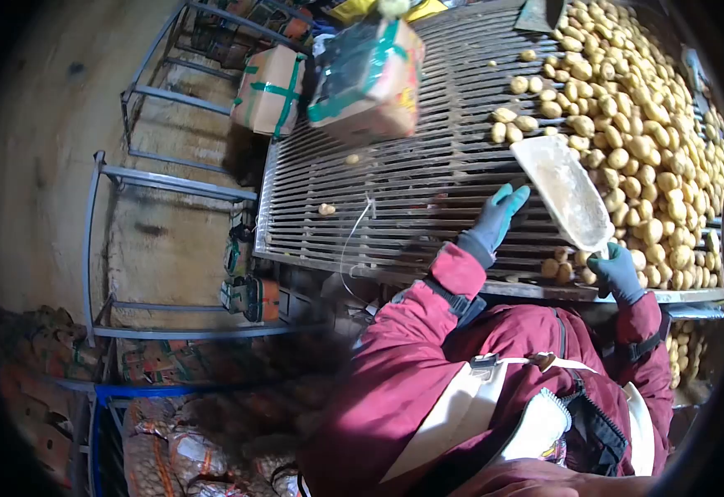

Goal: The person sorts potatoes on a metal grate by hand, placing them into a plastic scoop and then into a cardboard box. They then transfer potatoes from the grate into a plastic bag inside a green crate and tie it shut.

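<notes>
In a teal-and-grey glove, my right hand (617, 272) is closed around the handle of a scoop (567, 189) at the table's near edge. The pale, dirt-stained blade points away from me and lies against the left side of a big heap of potatoes (627, 124). To the left of the scoop, my left hand (499, 217), gloved the same way, is over the slatted metal table (436, 178). Its fingers are stretched out and it holds nothing. Several loose potatoes (514, 124) lie between the heap and the bare slats.
A taped cardboard box (370, 83) stands on the table's far left part, with another box (269, 89) beside it. Metal frames (171, 182) line the left side. Sacks (188, 455) sit at the lower left. A white cord (352, 240) hangs over the table's near edge.
</notes>
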Tool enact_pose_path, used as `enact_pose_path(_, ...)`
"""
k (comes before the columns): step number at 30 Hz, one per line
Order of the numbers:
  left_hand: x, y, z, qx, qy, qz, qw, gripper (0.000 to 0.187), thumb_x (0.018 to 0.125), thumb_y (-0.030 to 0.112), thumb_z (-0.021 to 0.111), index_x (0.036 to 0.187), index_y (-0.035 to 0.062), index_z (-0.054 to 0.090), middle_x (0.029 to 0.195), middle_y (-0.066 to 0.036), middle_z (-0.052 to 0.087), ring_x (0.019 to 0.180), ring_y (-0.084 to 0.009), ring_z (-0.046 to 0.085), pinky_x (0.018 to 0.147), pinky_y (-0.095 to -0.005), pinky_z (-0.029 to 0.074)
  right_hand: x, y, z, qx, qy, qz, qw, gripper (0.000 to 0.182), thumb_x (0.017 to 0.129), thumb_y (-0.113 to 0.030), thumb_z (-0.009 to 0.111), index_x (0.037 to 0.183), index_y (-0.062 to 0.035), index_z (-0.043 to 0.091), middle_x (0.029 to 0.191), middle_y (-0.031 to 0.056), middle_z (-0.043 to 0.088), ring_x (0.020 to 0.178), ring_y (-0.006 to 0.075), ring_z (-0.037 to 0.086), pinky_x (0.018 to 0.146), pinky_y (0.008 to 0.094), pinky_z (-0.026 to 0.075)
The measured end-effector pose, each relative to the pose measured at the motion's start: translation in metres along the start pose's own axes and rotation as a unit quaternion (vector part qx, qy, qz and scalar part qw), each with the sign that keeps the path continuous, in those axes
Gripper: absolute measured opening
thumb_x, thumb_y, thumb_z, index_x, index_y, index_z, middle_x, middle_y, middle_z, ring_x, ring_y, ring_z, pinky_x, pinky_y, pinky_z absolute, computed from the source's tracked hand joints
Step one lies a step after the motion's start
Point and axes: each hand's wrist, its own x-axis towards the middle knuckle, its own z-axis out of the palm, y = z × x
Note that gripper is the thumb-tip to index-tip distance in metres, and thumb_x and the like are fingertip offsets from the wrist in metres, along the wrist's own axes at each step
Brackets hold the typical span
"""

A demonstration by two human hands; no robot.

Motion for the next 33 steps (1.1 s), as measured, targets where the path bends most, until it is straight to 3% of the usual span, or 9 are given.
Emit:
enact_pose_path(4, -0.024, -0.003, -0.107, -0.057, 0.045, -0.033, 0.997, 0.048, 0.102, 0.030, 0.066, 0.146, 0.0122, 0.056, 0.135, -0.006, 0.065, 0.120, -0.0192, 0.063, 0.105, -0.0393, 0.049, 0.043, 0.040, 0.027, 0.020, 0.106, -0.090, 0.990, 0.021, 0.087, -0.015, 0.076, 0.103, -0.0032, 0.068, 0.073, -0.0022, 0.063, 0.051, 0.0067, 0.053, 0.046, 0.0249, 0.042)
enact_pose_path(8, -0.027, -0.034, -0.216, -0.113, 0.072, -0.013, 0.991, 0.043, 0.101, 0.026, 0.068, 0.141, 0.0093, 0.061, 0.128, -0.005, 0.068, 0.110, -0.0147, 0.066, 0.098, -0.0330, 0.052, 0.055, 0.030, -0.004, 0.026, 0.242, -0.072, 0.967, 0.018, 0.093, -0.020, 0.073, 0.102, -0.0060, 0.067, 0.068, -0.0042, 0.059, 0.051, 0.0058, 0.050, 0.046, 0.0248, 0.039)
enact_pose_path(14, -0.008, -0.114, -0.455, 0.069, 0.195, 0.197, 0.958, 0.041, 0.099, 0.014, 0.069, 0.138, 0.0016, 0.062, 0.120, -0.009, 0.071, 0.103, -0.0154, 0.069, 0.091, -0.0278, 0.055, 0.033, 0.049, 0.001, 0.012, 0.289, -0.099, 0.952, 0.018, 0.093, -0.022, 0.072, 0.104, -0.0082, 0.068, 0.069, -0.0074, 0.055, 0.055, 0.0035, 0.046, 0.050, 0.0239, 0.035)
enact_pose_path(16, -0.049, -0.054, -0.492, 0.150, 0.297, 0.174, 0.927, 0.049, 0.096, 0.018, 0.071, 0.140, -0.0002, 0.059, 0.125, -0.014, 0.069, 0.110, -0.0202, 0.067, 0.098, -0.0317, 0.053, 0.016, 0.045, 0.033, 0.007, 0.264, -0.084, 0.961, 0.018, 0.092, -0.021, 0.073, 0.103, -0.0076, 0.068, 0.067, -0.0056, 0.056, 0.053, 0.0049, 0.048, 0.049, 0.0242, 0.037)
enact_pose_path(18, -0.085, 0.000, -0.484, 0.328, 0.374, 0.111, 0.861, 0.058, 0.092, 0.024, 0.074, 0.141, -0.0011, 0.056, 0.132, -0.020, 0.066, 0.120, -0.0276, 0.064, 0.106, -0.0374, 0.049, 0.007, 0.043, 0.080, 0.002, 0.219, -0.090, 0.972, 0.017, 0.090, -0.018, 0.071, 0.101, -0.0054, 0.067, 0.066, -0.0008, 0.059, 0.047, 0.0094, 0.053, 0.045, 0.0257, 0.042)
enact_pose_path(20, -0.068, -0.027, -0.509, 0.308, 0.339, 0.081, 0.885, 0.064, 0.089, 0.028, 0.077, 0.143, 0.0009, 0.056, 0.137, -0.023, 0.062, 0.126, -0.0342, 0.060, 0.109, -0.0433, 0.046, 0.000, 0.008, 0.141, 0.013, 0.148, -0.051, 0.988, 0.018, 0.086, -0.012, 0.069, 0.101, -0.0022, 0.067, 0.068, 0.0025, 0.061, 0.045, 0.0131, 0.056, 0.040, 0.0290, 0.046)
enact_pose_path(24, -0.058, -0.084, -0.453, 0.509, 0.284, 0.134, 0.801, 0.067, 0.084, 0.037, 0.079, 0.143, 0.0124, 0.058, 0.141, -0.019, 0.059, 0.133, -0.0388, 0.053, 0.111, -0.0479, 0.044, -0.012, -0.101, 0.270, 0.001, 0.008, 0.026, 1.000, 0.020, 0.083, -0.006, 0.070, 0.101, 0.0011, 0.066, 0.070, 0.0046, 0.063, 0.046, 0.0156, 0.060, 0.039, 0.0314, 0.052)
enact_pose_path(29, -0.074, -0.086, -0.422, 0.440, 0.230, 0.309, 0.811, 0.057, 0.084, 0.031, 0.076, 0.135, 0.0090, 0.061, 0.131, -0.018, 0.062, 0.123, -0.0398, 0.057, 0.106, -0.0509, 0.048, 0.019, -0.149, 0.345, -0.089, -0.106, 0.038, 0.990, 0.017, 0.088, -0.016, 0.075, 0.095, -0.0033, 0.065, 0.066, 0.0010, 0.063, 0.049, 0.0122, 0.061, 0.044, 0.0286, 0.051)
enact_pose_path(33, -0.139, -0.054, -0.438, 0.411, 0.332, 0.176, 0.831, 0.045, 0.086, 0.020, 0.073, 0.128, 0.0056, 0.065, 0.122, -0.020, 0.065, 0.115, -0.0388, 0.060, 0.101, -0.0479, 0.049, 0.055, -0.113, 0.353, -0.119, -0.122, 0.029, 0.985, 0.021, 0.091, -0.021, 0.075, 0.095, -0.0027, 0.066, 0.066, 0.0020, 0.063, 0.048, 0.0122, 0.060, 0.044, 0.0287, 0.049)
